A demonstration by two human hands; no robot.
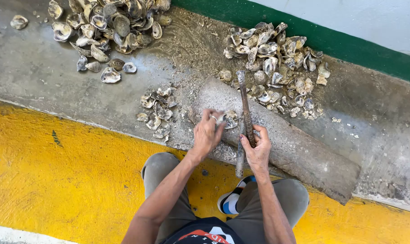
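Left hand [207,132] pins a rough, ridged oyster [229,119] on the grey stone slab [300,149]; right hand [257,149] clenches a rusty, pitted iron bar [246,112].

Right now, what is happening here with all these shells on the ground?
A person crouches over a long grey stone slab on a concrete floor. The left hand presses an oyster shell onto the slab. The right hand grips a rusty metal bar, which reaches toward a heap of shells by the green-striped wall. A second heap lies at the upper left, and a small cluster lies beside the slab.
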